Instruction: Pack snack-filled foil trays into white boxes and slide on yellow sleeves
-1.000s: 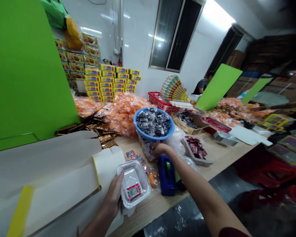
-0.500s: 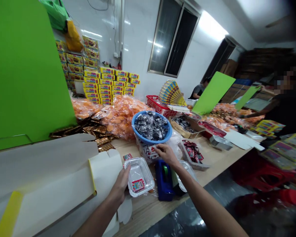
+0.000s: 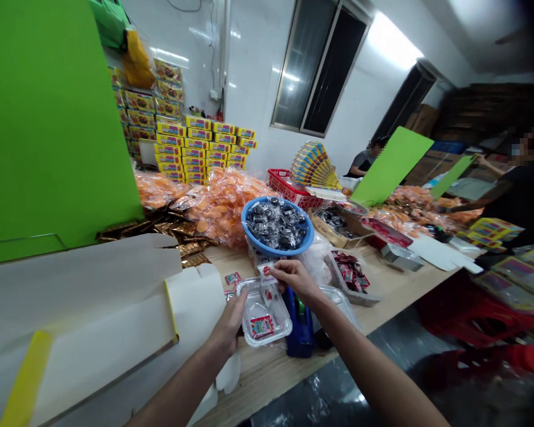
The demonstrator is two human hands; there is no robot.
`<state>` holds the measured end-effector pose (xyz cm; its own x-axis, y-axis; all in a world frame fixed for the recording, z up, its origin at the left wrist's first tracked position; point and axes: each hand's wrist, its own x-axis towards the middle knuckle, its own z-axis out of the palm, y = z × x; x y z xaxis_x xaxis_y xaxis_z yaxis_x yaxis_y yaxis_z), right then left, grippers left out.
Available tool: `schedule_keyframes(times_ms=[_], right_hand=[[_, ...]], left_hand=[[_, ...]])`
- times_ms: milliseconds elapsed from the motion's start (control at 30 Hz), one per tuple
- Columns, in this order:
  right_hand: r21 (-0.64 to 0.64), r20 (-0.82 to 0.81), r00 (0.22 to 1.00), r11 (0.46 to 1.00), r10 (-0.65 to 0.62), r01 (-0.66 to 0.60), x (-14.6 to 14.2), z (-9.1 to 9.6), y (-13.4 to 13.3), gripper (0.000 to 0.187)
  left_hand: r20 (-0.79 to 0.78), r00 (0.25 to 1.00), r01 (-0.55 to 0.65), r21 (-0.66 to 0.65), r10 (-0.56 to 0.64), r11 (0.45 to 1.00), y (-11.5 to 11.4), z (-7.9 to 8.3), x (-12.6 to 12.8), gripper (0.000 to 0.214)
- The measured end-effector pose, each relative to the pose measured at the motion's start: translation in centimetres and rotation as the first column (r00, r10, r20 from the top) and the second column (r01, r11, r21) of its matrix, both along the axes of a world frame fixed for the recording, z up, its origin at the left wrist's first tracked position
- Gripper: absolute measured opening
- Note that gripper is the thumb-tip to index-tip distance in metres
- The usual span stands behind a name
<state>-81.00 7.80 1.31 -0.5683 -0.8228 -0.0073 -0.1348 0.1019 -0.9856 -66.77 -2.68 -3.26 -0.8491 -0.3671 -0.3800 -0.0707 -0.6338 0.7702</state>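
My left hand (image 3: 232, 317) grips the left rim of a foil tray (image 3: 253, 340). Inside the tray lies a red and blue packet (image 3: 262, 326). Between the thumb and fingers of my right hand (image 3: 296, 279) is a small clear sachet with red print (image 3: 266, 273), held over the tray's far edge. A second similar sachet (image 3: 269, 295) hangs or lies just below it; I cannot tell whether the two are joined. Behind my right hand stands a blue basin (image 3: 248, 237) full of black wrapped pieces. A blue tape dispenser (image 3: 299, 338) is right of the tray.
An open white carton (image 3: 93, 332) takes up the left side, by a green board (image 3: 48, 130). Orange wrapped pieces (image 3: 225, 204) and brown packets (image 3: 191, 249) are heaped behind. A bin of red packets (image 3: 350, 273) stands right. Two other people (image 3: 501, 190) work farther off.
My right hand has come from below the basin toward the tray, bringing the sachet. The tray in my left hand has shifted slightly right.
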Motion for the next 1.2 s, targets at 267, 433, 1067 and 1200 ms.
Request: schedule_keyframes(times_ms=[267, 433, 1067, 1200], right_hand=[[-0.021, -0.034, 0.994, 0.995, -0.102, 0.102, -1.8, 0.1, 1.0, 0.039], [0.172, -0.276, 0.955, 0.972, -0.111, 0.162, -3.5, 2.1, 5.0, 0.037], [0.266, -0.901, 0.434, 0.796, 0.005, 0.544, -11.1, 3.2, -1.1, 0.029], [0.303, -0.896, 0.444, 0.755, 0.017, 0.581, -12.7, 2.6, -3.5, 0.017]], left_hand=[[0.009, 1.0, -0.019, 0.063, 0.018, 0.998, -0.1, -0.2, 0.5, 0.029], [0.099, 0.994, -0.049, 0.064, 0.043, 0.997, -0.6, 0.5, 1.2, 0.026], [0.085, 0.995, -0.062, 0.093, 0.054, 0.994, -0.9, 1.4, -0.5, 0.036], [0.071, 0.996, -0.051, 0.061, 0.047, 0.997, -1.3, 1.9, -1.2, 0.035]])
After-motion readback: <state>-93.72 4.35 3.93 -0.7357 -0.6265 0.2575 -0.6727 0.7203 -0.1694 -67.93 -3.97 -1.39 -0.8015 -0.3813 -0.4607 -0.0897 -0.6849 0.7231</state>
